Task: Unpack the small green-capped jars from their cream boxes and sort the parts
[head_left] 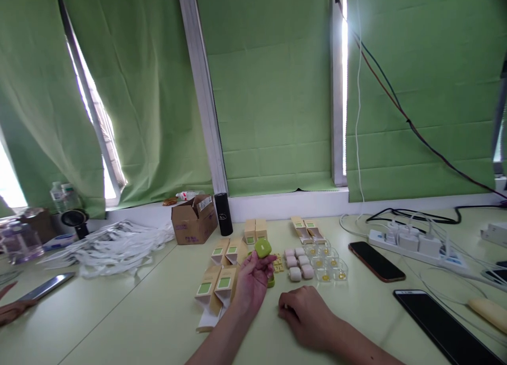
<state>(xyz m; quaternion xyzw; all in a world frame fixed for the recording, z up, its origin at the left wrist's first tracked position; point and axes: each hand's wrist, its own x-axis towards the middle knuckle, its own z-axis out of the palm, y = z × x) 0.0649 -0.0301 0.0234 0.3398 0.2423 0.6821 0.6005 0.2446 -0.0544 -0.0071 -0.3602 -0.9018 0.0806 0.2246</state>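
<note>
A small green rounded case (262, 247) sits between the fingertips of my left hand (255, 280), raised a little over the table with the palm turned up. Part of another green case (271, 282) shows behind that hand. My right hand (304, 315) rests on the tabletop, fingers loosely curled, and nothing shows in it. Just beyond it stand several pale pink rounded cases (295, 273). Small yellow pieces (279, 263) lie between these and my left hand. To the right are several clear round containers (325, 274) with yellow bits inside.
Folded kraft boxes (224, 283) with green squares stand left of my hands; more boxes (304, 230) lie behind. A cardboard carton (194, 222) and black cylinder (223, 214) line the back. Phones (376, 261) and a power strip (415, 249) with cables occupy the right. Another person's hand (16, 309) holds a tablet-like device (47, 287).
</note>
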